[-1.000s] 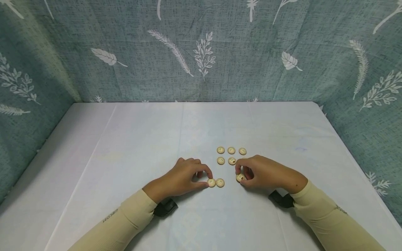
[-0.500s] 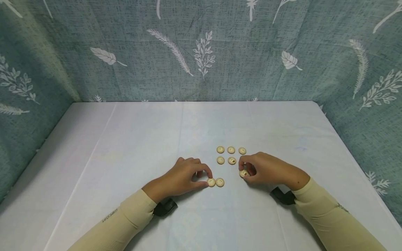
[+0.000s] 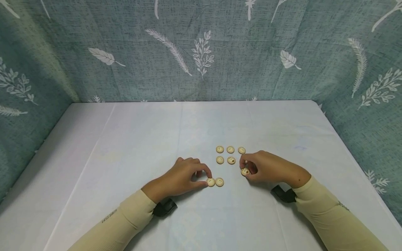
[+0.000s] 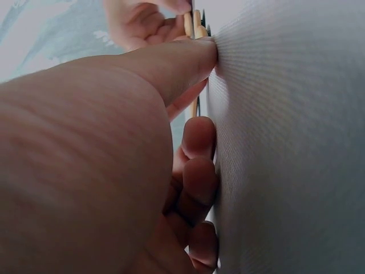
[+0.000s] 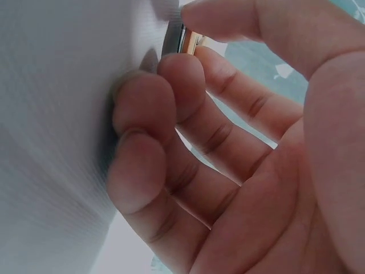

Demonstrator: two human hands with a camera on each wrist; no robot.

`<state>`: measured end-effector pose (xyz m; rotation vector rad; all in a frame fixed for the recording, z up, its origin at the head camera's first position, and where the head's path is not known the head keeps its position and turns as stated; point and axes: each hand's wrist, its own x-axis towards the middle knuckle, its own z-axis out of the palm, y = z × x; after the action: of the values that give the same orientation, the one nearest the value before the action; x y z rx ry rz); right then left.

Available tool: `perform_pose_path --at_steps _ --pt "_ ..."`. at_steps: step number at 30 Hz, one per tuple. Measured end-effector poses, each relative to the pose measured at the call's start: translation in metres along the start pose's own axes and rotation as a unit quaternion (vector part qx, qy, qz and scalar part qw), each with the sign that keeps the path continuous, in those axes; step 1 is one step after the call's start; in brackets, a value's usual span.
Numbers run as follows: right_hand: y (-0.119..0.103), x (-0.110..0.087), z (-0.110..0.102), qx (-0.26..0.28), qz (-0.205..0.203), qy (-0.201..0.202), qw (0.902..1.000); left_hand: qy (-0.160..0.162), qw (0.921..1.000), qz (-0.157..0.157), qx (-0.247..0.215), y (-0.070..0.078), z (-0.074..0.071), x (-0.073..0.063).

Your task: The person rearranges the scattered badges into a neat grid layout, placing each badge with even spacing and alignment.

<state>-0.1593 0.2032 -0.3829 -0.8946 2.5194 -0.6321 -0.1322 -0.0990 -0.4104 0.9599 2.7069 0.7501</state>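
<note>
In the head view my left hand [image 3: 180, 177] pinches a small round wooden disc [image 3: 210, 182] between thumb and forefinger, low over the white cloth. Right beside it lies a second pale disc [image 3: 219, 182]. My right hand [image 3: 271, 168] holds another disc [image 3: 245, 172], which bears a dark spot, between thumb and forefinger. The right wrist view shows this disc's edge [image 5: 190, 41], wood-coloured with a dark layer, while the other fingers curl near the cloth. From the left wrist, the thumb [image 4: 191, 60] covers most of what that hand pinches.
Behind the hands, three discs form a back row, among them the middle one [image 3: 230, 149]. In front of that row lie a plain disc [image 3: 220, 160] and a dark-spotted one [image 3: 231, 160]. A green leaf-patterned curtain [image 3: 141, 76] borders the white-covered table [image 3: 135, 136].
My right hand has moved slightly right and away from me with its spotted disc, to the right of the front row. The left hand keeps its place on its disc.
</note>
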Motion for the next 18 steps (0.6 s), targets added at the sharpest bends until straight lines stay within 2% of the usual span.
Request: perform_pose_path --at_steps 18 --pt "0.0007 -0.0002 -0.0013 -0.001 0.012 -0.009 0.9999 -0.002 1.0 0.002 -0.001 -0.0003 0.0004 0.0011"
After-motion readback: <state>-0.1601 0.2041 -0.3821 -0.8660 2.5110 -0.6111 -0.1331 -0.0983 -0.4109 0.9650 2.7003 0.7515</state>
